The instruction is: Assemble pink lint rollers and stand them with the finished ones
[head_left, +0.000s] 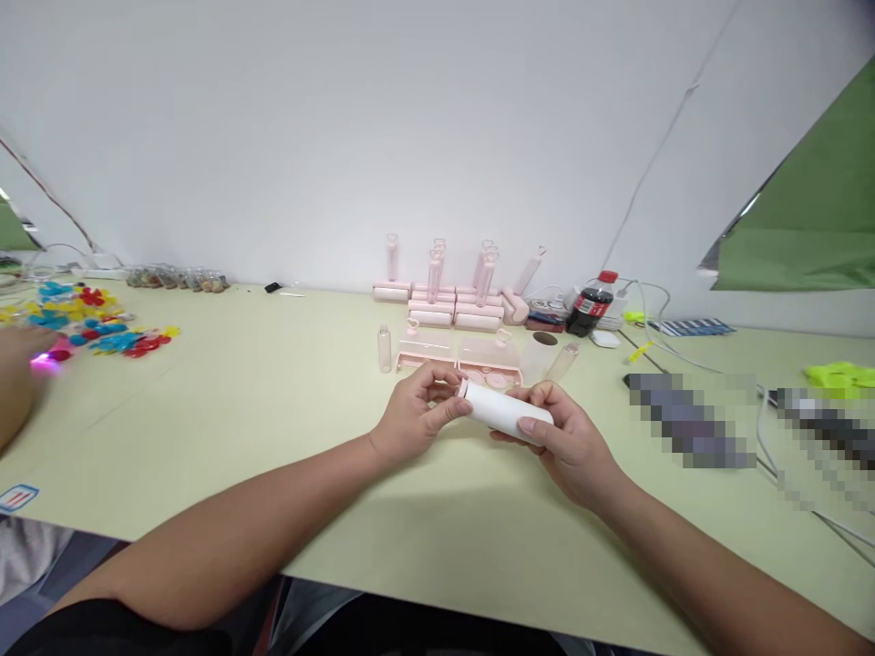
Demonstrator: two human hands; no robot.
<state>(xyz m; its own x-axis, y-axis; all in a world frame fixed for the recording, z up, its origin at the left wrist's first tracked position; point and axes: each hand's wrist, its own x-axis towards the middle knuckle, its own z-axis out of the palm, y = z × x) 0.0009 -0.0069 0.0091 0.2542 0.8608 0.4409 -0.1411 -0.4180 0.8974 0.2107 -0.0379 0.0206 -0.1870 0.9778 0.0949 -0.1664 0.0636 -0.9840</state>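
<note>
A white paper roll [504,411] lies across my hands above the pale green table [273,401]. My right hand [567,444] is wrapped round its right half, thumb on top. My left hand [418,415] pinches the roll's left end with its fingers closed on the rim. Just behind my hands stand a clear case with a pink roller base [487,363], a small clear bottle [385,348] and clear tubes [550,357].
Several pink lint rollers [447,296] with upright handles stand at the back. A cola bottle [591,304] and cables are to the right. Coloured plastic pieces [96,323] lie far left, where another person's hand [20,369] rests. Blurred items lie at right.
</note>
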